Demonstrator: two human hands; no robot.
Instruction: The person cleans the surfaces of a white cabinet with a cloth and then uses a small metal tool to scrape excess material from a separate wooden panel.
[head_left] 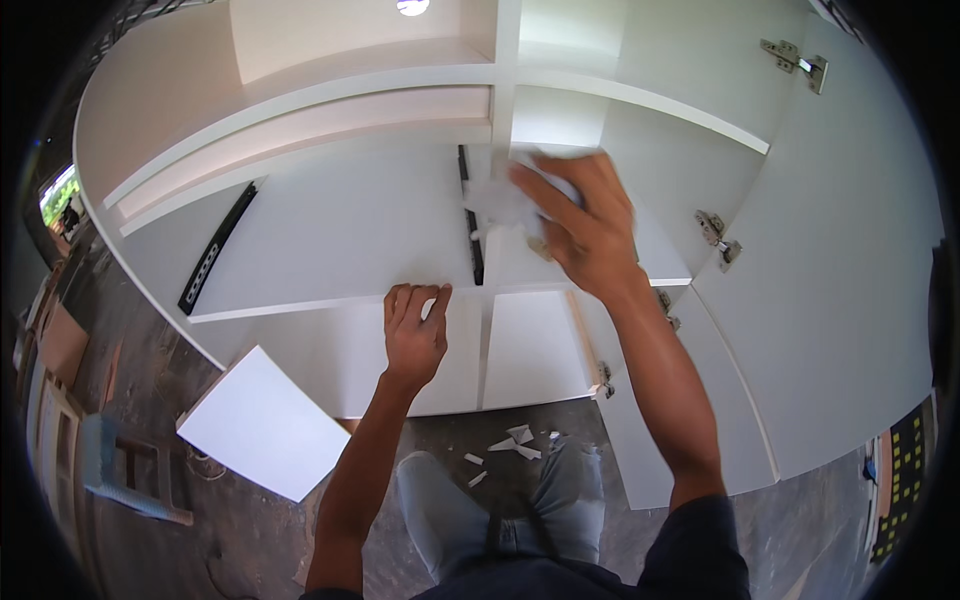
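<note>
at a white cabinet (330,215), right hand (585,225) presses a white cloth (500,200), left hand (413,335) grips the shelf edge (330,300).

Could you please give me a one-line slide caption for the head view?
Right hand presses a white cloth inside a white cabinet; left hand grips its shelf edge.

A crumpled white cloth (500,203), blurred and maybe paper, lay pressed against the upright divider (503,110) of the white cabinet.

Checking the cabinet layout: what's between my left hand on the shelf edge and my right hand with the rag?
In the head view, a black drawer slide on the upright divider lies between the left hand and right hand holding the white rag.
</note>
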